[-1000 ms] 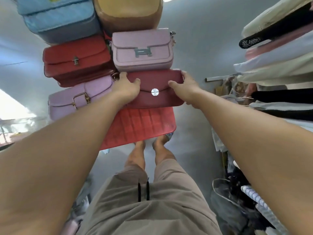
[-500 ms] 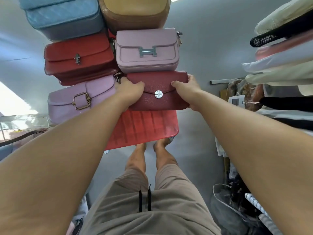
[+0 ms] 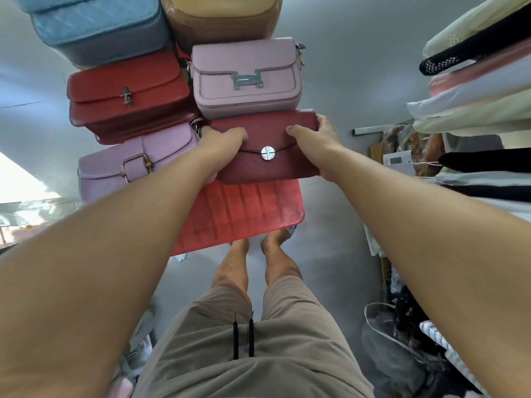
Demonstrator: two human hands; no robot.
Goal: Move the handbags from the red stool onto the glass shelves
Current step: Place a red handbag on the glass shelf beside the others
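The only sign I can read is the silver clasp (image 3: pixel 247 79) shaped like a letter H on the front flap of the pale pink handbag (image 3: pixel 244 54), while the print on the white paper tag (image 3: pixel 398 160) among the clothes to my right is too small to make out

blue quilted bag (image 3: pixel 94 27): at 11 o'clock, top cut off by the picture's edge.
tan bag (image 3: pixel 224 21): at 12 o'clock, upper part cut off likewise.
maroon bag (image 3: pixel 267 165): 9 o'clock end covered by the left hand (image 3: pixel 222 145), 3 o'clock end by the right hand (image 3: pixel 316 139); fingers behind it unseen.
lilac buckle bag (image 3: pixel 135 165): 3 o'clock end behind the left forearm (image 3: pixel 172 193).
red stool (image 3: pixel 244 214): 12 o'clock half under bags; legs hidden.
feet (image 3: pixel 277 238): toes under the seat's 6 o'clock edge.
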